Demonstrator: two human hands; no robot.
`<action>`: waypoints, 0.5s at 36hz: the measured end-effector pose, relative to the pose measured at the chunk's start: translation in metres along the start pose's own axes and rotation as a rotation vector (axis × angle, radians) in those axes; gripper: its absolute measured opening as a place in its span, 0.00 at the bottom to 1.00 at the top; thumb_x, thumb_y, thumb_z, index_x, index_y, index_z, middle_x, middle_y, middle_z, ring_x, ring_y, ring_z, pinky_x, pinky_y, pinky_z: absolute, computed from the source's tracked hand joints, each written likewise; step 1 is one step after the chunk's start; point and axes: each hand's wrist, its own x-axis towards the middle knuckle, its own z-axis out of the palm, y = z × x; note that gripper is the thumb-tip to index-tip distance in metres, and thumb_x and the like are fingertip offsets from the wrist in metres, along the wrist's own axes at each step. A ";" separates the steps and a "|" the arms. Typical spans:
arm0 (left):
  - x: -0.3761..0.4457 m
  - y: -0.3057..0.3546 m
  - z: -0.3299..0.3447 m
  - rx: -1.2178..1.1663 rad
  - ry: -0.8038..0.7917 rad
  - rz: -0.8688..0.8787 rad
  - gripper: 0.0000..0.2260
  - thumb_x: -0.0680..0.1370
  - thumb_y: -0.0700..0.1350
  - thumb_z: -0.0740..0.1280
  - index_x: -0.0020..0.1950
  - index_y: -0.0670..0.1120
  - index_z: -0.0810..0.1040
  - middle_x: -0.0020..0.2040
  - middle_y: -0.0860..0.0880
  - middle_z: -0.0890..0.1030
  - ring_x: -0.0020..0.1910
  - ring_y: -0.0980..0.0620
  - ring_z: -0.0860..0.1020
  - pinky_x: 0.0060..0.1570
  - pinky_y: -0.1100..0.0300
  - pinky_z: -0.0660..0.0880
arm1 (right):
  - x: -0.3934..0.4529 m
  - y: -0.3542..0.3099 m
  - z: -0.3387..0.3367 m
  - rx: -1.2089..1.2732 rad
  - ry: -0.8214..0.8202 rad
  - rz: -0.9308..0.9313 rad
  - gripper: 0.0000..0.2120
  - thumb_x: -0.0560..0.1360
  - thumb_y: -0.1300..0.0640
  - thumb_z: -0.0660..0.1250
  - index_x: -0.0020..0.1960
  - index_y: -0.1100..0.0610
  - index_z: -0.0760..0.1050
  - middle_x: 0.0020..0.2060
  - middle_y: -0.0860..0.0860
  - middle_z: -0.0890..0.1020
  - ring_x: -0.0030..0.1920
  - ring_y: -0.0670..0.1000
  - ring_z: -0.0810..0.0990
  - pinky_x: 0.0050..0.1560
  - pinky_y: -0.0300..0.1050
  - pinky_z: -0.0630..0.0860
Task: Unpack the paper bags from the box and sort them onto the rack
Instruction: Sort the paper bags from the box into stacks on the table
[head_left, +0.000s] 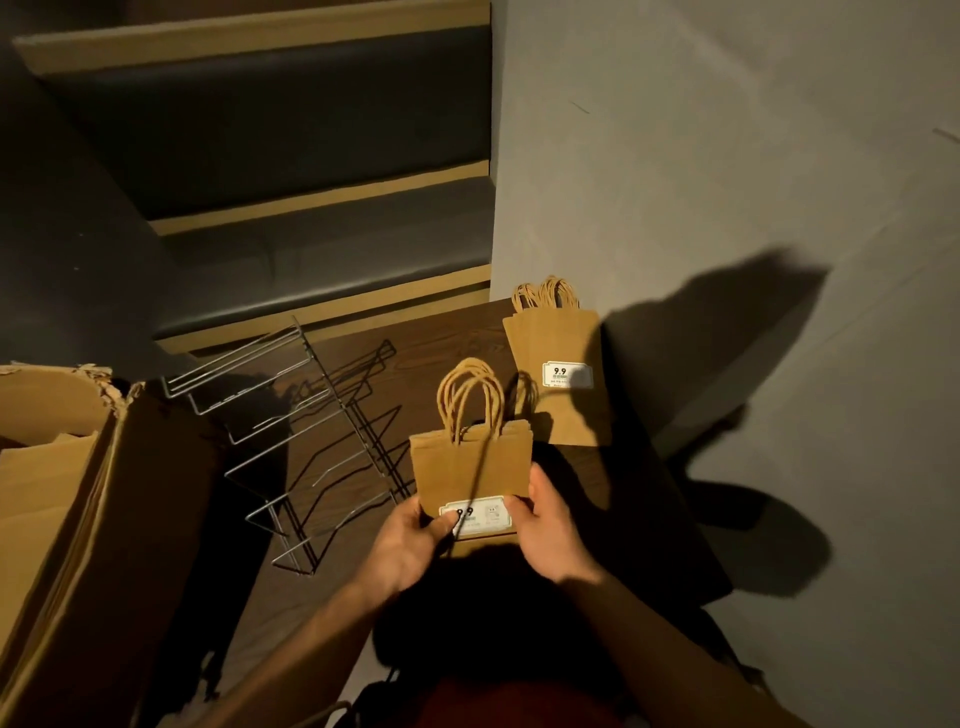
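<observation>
Two bag stacks (558, 374), rack (291, 447), box (78, 493)

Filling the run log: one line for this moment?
both hands hold small bag stack | taller stack by wall | rack empty

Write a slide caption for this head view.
Both hands hold small paper bags beside an empty wire rack.

We hold a small stack of flat brown paper bags (470, 470) upright by its lower corners, twisted handles up, a white "9.9" label near the bottom. A second stack of taller bags (558, 364) lies flat by the wall. The tiered wire rack (291, 431) stands bare, beside the open, torn cardboard box (78, 519) at left.
</observation>
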 end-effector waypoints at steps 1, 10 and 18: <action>0.001 0.002 0.000 -0.020 -0.002 0.001 0.09 0.78 0.36 0.67 0.52 0.49 0.79 0.48 0.52 0.85 0.48 0.53 0.81 0.51 0.62 0.76 | 0.000 -0.001 -0.001 0.016 0.025 0.001 0.27 0.79 0.53 0.63 0.75 0.46 0.59 0.69 0.47 0.72 0.68 0.48 0.72 0.67 0.55 0.72; 0.037 0.025 0.016 -0.096 -0.031 -0.052 0.09 0.77 0.34 0.67 0.53 0.47 0.78 0.52 0.43 0.84 0.57 0.39 0.80 0.61 0.43 0.75 | 0.017 -0.017 -0.021 0.052 0.165 -0.108 0.19 0.77 0.65 0.64 0.64 0.48 0.70 0.57 0.47 0.81 0.59 0.46 0.79 0.59 0.47 0.77; 0.083 0.146 0.046 -0.281 -0.223 0.033 0.15 0.78 0.36 0.66 0.64 0.42 0.73 0.56 0.43 0.82 0.55 0.45 0.81 0.56 0.53 0.78 | 0.072 -0.100 -0.103 0.247 0.326 -0.034 0.26 0.75 0.67 0.63 0.72 0.55 0.66 0.57 0.56 0.80 0.46 0.53 0.83 0.37 0.45 0.80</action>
